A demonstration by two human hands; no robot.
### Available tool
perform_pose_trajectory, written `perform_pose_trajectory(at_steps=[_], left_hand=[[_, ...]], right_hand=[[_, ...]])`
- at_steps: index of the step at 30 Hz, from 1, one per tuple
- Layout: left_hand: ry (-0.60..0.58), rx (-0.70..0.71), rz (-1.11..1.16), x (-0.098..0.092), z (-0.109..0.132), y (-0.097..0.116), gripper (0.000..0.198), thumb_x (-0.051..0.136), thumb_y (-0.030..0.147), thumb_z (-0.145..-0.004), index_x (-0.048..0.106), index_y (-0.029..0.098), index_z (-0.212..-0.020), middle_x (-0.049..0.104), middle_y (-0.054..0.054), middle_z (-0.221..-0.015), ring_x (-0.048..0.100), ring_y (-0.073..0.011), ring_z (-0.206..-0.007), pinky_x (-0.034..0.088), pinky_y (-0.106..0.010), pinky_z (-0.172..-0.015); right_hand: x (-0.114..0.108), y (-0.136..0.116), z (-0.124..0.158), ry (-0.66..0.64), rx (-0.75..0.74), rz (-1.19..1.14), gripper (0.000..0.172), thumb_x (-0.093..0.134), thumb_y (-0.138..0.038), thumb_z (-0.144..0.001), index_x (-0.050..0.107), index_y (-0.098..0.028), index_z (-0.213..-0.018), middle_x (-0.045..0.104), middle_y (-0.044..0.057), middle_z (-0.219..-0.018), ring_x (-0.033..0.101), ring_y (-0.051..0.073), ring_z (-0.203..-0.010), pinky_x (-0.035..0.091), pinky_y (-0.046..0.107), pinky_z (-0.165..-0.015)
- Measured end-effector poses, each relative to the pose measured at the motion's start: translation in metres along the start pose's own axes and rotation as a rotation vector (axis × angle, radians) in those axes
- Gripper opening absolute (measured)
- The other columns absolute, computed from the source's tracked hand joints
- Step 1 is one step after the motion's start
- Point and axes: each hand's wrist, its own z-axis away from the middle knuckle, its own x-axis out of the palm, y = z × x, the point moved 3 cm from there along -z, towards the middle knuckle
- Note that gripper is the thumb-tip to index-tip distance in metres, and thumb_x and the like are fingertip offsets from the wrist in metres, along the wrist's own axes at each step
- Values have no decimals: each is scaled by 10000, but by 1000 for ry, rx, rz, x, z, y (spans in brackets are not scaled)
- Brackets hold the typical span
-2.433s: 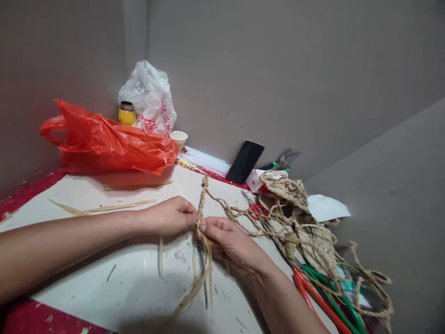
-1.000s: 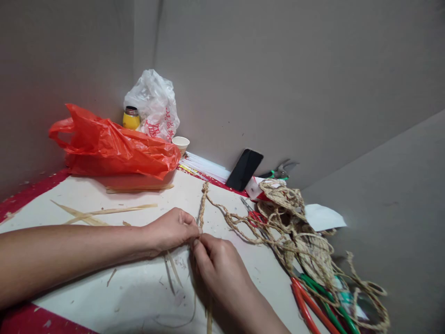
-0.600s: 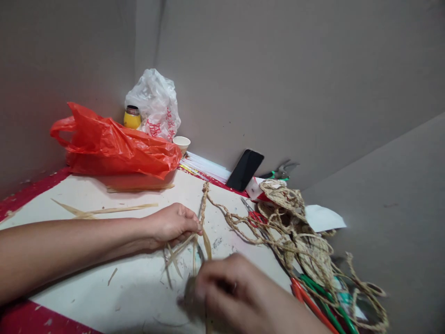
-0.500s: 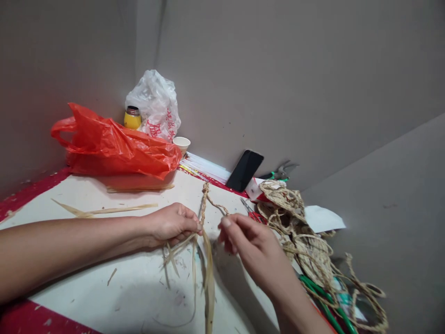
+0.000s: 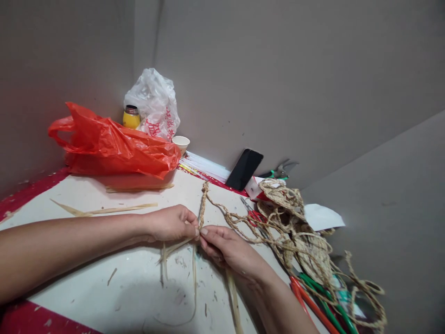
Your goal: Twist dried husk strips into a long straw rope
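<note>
A braided straw cord [image 5: 202, 206] runs down the white tabletop to my fingertips. My left hand [image 5: 175, 223] is closed in a pinch on its lower end, with loose strands [image 5: 167, 255] hanging below. Right against it, my right hand [image 5: 222, 246] is closed, thumb and fingers pinched at the same end of the braid. A wider pale strip [image 5: 233, 301] trails down from beneath my right hand. The spot between the two thumbs is partly hidden by the fingers. From the top of the braid a thinner twisted cord leads right into a tangle of rope [image 5: 309, 250].
At the back left lie a red plastic bag [image 5: 118, 144], a white bag [image 5: 153, 102], a yellow jar [image 5: 131, 117] and a paper cup [image 5: 181, 144]. A phone [image 5: 244, 169] leans by the wall near pruning shears [image 5: 280, 171]. Red-handled scissors [image 5: 255, 215] and green handles [image 5: 327, 297] lie right.
My right hand has moved left and down to meet my left hand at the braid's end. The wide strip has swung to the right with it. My left hand stays nearly still.
</note>
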Motion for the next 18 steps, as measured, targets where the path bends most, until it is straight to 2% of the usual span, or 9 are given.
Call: perform_pose_trajectory(at_steps=[3, 6, 11, 18], left_hand=[[10, 32, -168, -2, 0, 0, 149, 531, 295, -721, 537, 150, -687, 413, 67, -545, 298, -58, -488, 232, -193, -469], [-6, 17, -206, -4, 3, 2, 120, 505, 261, -725, 533, 153, -681, 370, 70, -530, 272, -52, -466, 205, -192, -444], [-104, -106, 11, -1, 7, 6, 218, 449, 326, -758, 580, 156, -719, 359, 71, -457, 255, -59, -354, 205, -205, -361], [-142, -221, 139, 0, 7, 8, 231, 483, 259, -693, 639, 97, -745, 536, -4, -478, 401, -80, -341, 392, -223, -370]], right_hand=[[1, 3, -3, 30, 19, -82, 379, 588, -472, -750, 433, -175, -573, 293, -108, -403, 135, 29, -347, 68, 210, -353], [4, 5, -5, 90, 12, -83, 362, 586, -445, -742, 436, -175, -554, 299, -108, -386, 131, 28, -336, 68, 210, -353], [5, 2, -3, 187, -22, 27, 331, 582, -427, -721, 496, -160, -546, 313, -96, -376, 176, 35, -337, 79, 221, -374], [5, 2, -3, 227, -59, 169, 323, 555, -412, -737, 527, -155, -544, 323, -78, -399, 207, 53, -380, 107, 231, -410]])
